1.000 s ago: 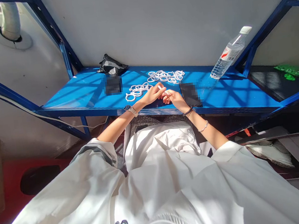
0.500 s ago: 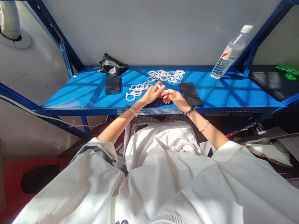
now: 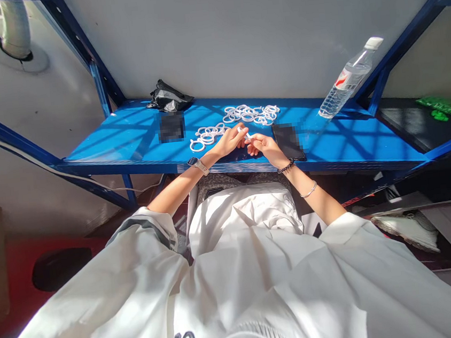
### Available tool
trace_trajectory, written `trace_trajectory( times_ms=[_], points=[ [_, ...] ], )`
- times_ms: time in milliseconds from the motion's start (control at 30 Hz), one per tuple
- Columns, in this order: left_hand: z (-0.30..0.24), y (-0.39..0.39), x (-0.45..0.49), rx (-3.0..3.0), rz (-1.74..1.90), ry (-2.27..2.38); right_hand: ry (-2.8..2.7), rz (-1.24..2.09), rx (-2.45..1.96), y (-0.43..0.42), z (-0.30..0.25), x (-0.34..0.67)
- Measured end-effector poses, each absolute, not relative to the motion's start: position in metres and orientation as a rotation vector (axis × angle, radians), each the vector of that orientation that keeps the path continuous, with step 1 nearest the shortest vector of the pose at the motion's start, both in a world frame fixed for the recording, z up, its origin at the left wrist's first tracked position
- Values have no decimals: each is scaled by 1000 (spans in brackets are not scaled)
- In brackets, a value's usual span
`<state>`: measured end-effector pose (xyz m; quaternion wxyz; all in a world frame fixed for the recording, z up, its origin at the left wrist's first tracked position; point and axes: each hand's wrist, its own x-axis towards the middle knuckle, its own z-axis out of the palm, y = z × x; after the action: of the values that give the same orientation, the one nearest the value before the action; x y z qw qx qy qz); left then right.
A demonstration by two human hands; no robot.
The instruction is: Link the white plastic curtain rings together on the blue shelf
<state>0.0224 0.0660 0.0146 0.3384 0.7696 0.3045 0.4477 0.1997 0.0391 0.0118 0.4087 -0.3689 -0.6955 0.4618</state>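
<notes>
My left hand (image 3: pixel 230 140) and my right hand (image 3: pixel 266 148) meet above the front edge of the blue shelf. Both are closed, fingertips pinching what looks like a white plastic ring (image 3: pixel 246 135); most of it is hidden by the fingers. Just left of my left hand lies a group of white rings (image 3: pixel 209 134), some with a small eyelet. Behind the hands is a second, larger pile of white rings (image 3: pixel 247 115). A black flat object (image 3: pixel 287 141), partly blurred, lies beside my right hand.
The blue shelf (image 3: pixel 126 142) has a grey wall behind it. A crumpled black plastic bag (image 3: pixel 167 97) and a blurred dark square (image 3: pixel 171 126) lie at the left. A water bottle (image 3: pixel 345 84) stands at the right rear. Blue metal posts rise on both sides.
Almost nothing differs. Both hands stay together in the same pinch, with only a slight shift of the fingers and of the view.
</notes>
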Motion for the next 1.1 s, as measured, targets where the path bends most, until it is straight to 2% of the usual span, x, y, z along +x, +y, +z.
trace_trajectory(
  times_ms=[433, 700, 933, 1100],
  points=[
    [22, 60, 34, 2065, 1198, 933, -1721, 1098, -986, 47, 1, 197],
    [2, 19, 53, 1748, 1466, 1283, -1809, 1083, -1009, 41, 6, 194],
    [-28, -18, 62, 2027, 1533, 1656, -1829, 1001, -1040, 43, 4, 194],
    [-49, -35, 54, 2272, 1469, 1564, -1934, 896, -1025, 33, 3, 197]
  ],
)
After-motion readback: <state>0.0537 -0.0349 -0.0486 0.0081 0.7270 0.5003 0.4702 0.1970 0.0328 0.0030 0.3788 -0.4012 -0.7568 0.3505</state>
